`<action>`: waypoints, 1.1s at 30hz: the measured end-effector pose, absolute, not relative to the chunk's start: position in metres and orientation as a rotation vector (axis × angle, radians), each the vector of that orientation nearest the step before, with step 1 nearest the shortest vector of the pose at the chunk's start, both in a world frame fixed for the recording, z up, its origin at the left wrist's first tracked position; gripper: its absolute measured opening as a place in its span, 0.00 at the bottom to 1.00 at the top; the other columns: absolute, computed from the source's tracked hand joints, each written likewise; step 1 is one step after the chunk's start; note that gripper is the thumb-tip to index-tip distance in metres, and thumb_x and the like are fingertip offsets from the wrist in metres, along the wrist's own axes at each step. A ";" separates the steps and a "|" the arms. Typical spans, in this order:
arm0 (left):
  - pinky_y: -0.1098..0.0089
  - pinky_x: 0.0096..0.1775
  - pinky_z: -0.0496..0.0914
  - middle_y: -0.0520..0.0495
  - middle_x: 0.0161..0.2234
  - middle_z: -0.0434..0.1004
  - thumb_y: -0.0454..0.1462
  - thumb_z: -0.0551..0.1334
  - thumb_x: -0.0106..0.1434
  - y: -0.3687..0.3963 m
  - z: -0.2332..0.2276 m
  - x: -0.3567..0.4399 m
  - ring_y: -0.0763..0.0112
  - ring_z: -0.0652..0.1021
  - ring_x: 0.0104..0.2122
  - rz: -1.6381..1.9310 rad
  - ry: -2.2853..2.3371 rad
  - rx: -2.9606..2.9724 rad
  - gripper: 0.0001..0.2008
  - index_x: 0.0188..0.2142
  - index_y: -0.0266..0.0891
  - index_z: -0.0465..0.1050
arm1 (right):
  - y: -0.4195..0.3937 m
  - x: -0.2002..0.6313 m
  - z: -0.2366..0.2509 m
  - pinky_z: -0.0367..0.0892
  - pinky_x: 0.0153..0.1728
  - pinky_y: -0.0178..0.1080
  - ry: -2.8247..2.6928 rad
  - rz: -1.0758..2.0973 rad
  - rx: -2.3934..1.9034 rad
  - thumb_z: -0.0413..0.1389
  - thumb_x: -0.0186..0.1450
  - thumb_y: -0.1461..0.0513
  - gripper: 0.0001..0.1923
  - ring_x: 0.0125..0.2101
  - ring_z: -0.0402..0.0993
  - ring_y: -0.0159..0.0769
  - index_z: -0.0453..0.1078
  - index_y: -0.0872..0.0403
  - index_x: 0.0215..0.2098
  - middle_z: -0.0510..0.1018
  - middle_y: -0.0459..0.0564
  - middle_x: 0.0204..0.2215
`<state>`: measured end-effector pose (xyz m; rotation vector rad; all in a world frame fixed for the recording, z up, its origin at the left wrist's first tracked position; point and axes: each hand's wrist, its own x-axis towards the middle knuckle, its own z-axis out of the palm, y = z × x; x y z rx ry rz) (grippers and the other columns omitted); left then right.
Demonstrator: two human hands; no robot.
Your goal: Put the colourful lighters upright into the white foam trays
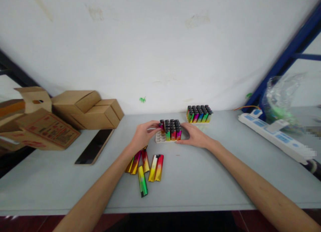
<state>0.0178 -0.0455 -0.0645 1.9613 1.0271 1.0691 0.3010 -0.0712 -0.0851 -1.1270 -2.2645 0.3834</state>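
Note:
A white slotted tray [159, 137] stands mid-table, partly filled with upright rainbow-coloured lighters [172, 129] with black tops. My left hand [143, 134] pinches one lighter [162, 125] at the tray's left side. The tray's right edge rests against my right hand [195, 135], whose fingers curve around it. Several loose lighters [145, 166] lie flat on the table, below my left wrist.
A second, full tray of lighters [199, 113] stands near the wall. A dark phone [94, 146] lies at left beside cardboard boxes [86, 109]. A white power strip [274, 135] and a plastic bag [282, 100] sit at right. The grey table's [200, 178] front edge is near.

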 end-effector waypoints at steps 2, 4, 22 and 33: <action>0.57 0.48 0.80 0.43 0.40 0.85 0.50 0.69 0.61 -0.042 -0.065 0.018 0.59 0.84 0.42 1.057 1.036 1.944 0.20 0.46 0.38 0.79 | -0.071 0.301 -0.086 0.72 0.52 0.54 -2.263 0.380 -1.122 0.68 0.60 0.47 0.35 0.51 0.77 0.55 0.68 0.58 0.57 0.78 0.64 0.51; 0.57 0.46 0.80 0.43 0.38 0.85 0.50 0.70 0.59 -0.040 -0.067 0.018 0.59 0.84 0.40 1.056 1.055 1.911 0.20 0.44 0.38 0.77 | -0.071 0.302 -0.087 0.73 0.52 0.53 -2.261 0.375 -1.122 0.68 0.60 0.47 0.35 0.51 0.77 0.55 0.68 0.58 0.57 0.78 0.64 0.51; 0.63 0.37 0.72 0.44 0.30 0.82 0.57 0.63 0.60 -0.044 -0.016 -0.037 0.59 0.80 0.32 0.287 1.548 2.362 0.22 0.31 0.40 0.77 | -0.071 0.303 -0.088 0.73 0.51 0.56 -2.255 0.365 -1.131 0.67 0.61 0.45 0.34 0.49 0.77 0.55 0.69 0.57 0.57 0.78 0.63 0.51; 0.70 0.36 0.71 0.48 0.33 0.82 0.52 0.74 0.45 -0.040 -0.010 -0.086 0.61 0.81 0.34 0.173 1.453 2.202 0.23 0.39 0.46 0.82 | -0.068 0.305 -0.091 0.72 0.52 0.55 -2.251 0.394 -1.146 0.68 0.59 0.44 0.37 0.49 0.77 0.55 0.68 0.57 0.57 0.78 0.62 0.50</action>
